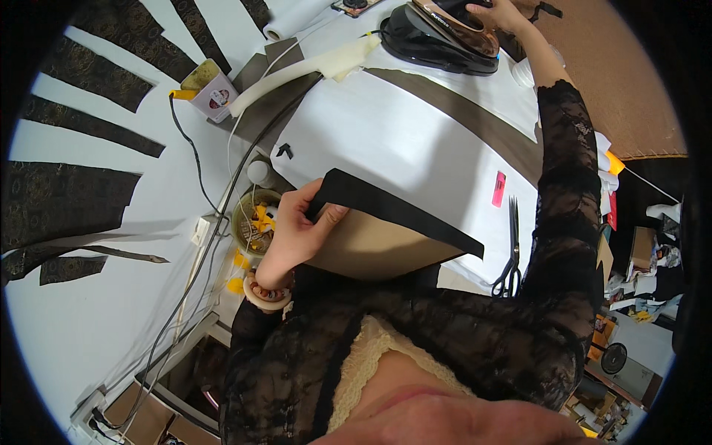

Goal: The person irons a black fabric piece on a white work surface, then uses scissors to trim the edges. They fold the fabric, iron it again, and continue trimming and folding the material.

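My left hand [305,228] pinches the left end of a piece of fabric [382,243], tan with a black band along its far edge. The piece hangs close to my body, over the near edge of the white-covered table [415,141]. At the far side, my right hand [500,15] is closed around the handle of a black and copper iron [460,30]. The iron rests on its black base [404,44]. Black scissors [510,256] lie on the table's right part, beside a small pink piece [499,189].
Dark patterned strips [89,126] hang or lie at the left. A pale cup [215,96] stands near cables and a cream sleeve-covered hose [297,70]. A round bin [248,222] with yellow scraps sits left of my hand. Brown material [630,89] covers the far right.
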Action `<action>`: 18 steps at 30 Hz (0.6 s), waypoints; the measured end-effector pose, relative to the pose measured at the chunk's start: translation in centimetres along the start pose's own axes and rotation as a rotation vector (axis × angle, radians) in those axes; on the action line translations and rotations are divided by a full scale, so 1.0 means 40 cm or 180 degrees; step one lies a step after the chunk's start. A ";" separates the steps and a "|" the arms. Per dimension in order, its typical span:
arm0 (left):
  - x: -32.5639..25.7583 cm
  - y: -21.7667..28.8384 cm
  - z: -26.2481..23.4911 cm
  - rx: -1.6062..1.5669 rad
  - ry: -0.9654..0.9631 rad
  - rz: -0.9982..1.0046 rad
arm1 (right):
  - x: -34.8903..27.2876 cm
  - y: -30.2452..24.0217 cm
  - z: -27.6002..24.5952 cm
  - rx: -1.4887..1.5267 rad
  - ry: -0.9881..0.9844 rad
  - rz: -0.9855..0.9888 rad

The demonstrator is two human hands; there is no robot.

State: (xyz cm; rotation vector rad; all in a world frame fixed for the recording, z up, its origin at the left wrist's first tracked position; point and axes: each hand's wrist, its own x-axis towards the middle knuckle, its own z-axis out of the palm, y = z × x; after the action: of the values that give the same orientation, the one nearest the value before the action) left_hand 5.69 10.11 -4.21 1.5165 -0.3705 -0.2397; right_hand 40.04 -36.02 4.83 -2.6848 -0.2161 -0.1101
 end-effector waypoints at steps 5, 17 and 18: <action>0.000 -0.008 0.016 0.0032 -0.0119 0.0068 | -0.127 -0.149 -0.057 -0.0245 0.0736 -0.1037; -0.052 -0.011 0.011 -0.0261 -0.0454 0.0519 | -0.724 -0.585 -0.060 0.1204 -0.0858 0.0046; -0.057 -0.013 0.013 -0.0200 -0.0445 0.0519 | -0.738 -0.601 -0.061 0.1401 -0.1391 -0.0060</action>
State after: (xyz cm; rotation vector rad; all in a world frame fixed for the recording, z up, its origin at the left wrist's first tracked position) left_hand 3.41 10.48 -4.92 1.4035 -0.5901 -0.2271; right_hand 6.81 -19.64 13.89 -2.2348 -0.3526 0.4693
